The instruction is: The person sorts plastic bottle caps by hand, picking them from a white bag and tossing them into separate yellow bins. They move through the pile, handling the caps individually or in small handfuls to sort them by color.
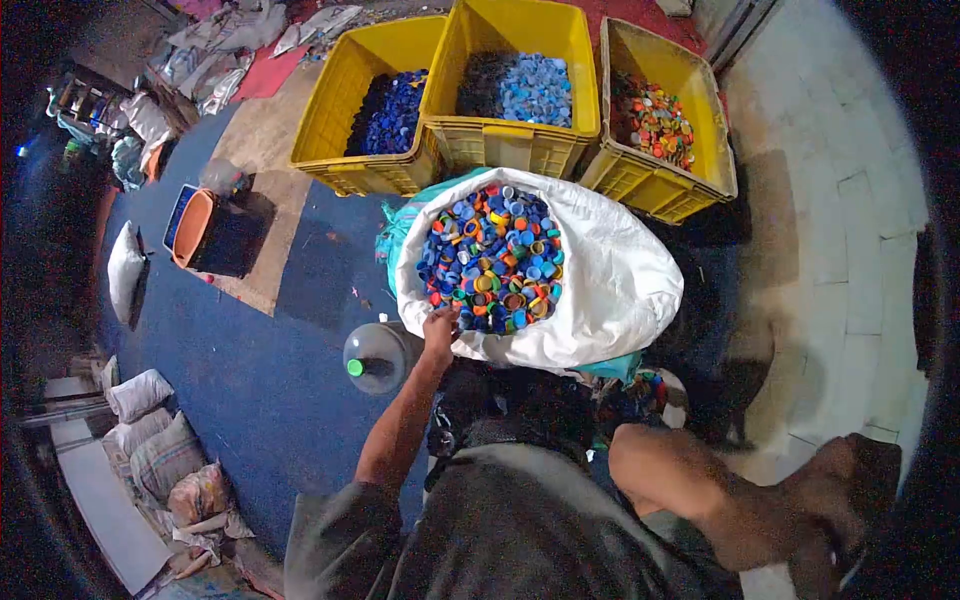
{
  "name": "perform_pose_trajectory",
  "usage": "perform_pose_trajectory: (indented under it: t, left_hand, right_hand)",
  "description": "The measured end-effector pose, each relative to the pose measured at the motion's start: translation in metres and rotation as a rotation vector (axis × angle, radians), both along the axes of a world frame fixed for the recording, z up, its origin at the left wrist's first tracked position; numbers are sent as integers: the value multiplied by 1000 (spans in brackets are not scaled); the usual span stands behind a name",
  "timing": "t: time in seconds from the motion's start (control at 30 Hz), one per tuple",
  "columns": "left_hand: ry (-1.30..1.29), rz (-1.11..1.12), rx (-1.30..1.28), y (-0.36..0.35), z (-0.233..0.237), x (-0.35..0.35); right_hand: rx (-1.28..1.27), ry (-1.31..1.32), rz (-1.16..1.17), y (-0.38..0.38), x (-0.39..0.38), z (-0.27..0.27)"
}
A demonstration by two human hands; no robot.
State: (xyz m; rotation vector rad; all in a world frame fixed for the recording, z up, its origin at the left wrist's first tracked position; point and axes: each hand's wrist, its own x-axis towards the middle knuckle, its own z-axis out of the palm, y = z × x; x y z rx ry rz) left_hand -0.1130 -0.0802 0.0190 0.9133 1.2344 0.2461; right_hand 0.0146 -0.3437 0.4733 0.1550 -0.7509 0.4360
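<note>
left hand [438,325] at rim | white sack [610,280] holds mixed caps [492,260] | yellow crates [510,145] behind

Grey shirt [500,530] — short sleeves [335,525], bare forearms

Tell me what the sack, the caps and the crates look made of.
Sack: probably woven plastic cloth, white and matte. It creases softly and its rim is rolled down, though the weave is too small to see.
Caps: hard plastic in slightly glossy mixed colours, with moulded round shapes.
Crates: rigid yellow plastic with smooth rims and ribbed, slotted walls.
</note>
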Motion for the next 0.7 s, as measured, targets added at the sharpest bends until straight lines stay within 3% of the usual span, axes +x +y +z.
perform_pose_trajectory:
  t: [0.07, 0.1, 0.2, 0.23, 0.3, 0.33, 0.5, 0.53, 0.6, 0.7]
  left_hand:
    - [16, -192, 296, 2, -21, -1]
    - [-32, -146, 410, -3, -23, 3]
    - [125, -293, 726, -3, -18, -2]
    - [18, -290, 766, 4, -21, -7]
    - [258, -353, 855, 12, -23, -10]
    - [381, -391, 896, 16, -24, -13]
    - [446, -463, 1008, 39, -17, -1]
    - [429, -471, 1015, 43, -16, 4]
    - [397, -484, 1033, 51, -16, 11]
    - [416, -532, 1003, 61, -38, 18]
  right_hand:
    - [-22, 48, -36, 8, -4, -6]
    - [-36, 86, -55, 13, -6, -11]
    - [-131, 266, -171, 25, -15, -35]
    - [-237, 345, -256, 27, -19, -54]
    - [-612, 380, -462, 34, -24, -94]
    - [-668, 403, -450, 45, -26, -110]
    - [-871, 634, -332, 93, -44, -173]
    - [-946, 514, -306, 93, -45, -190]
    - [-1026, 599, -332, 102, -54, -215]
    - [-1147, 514, -403, 106, -56, -255]
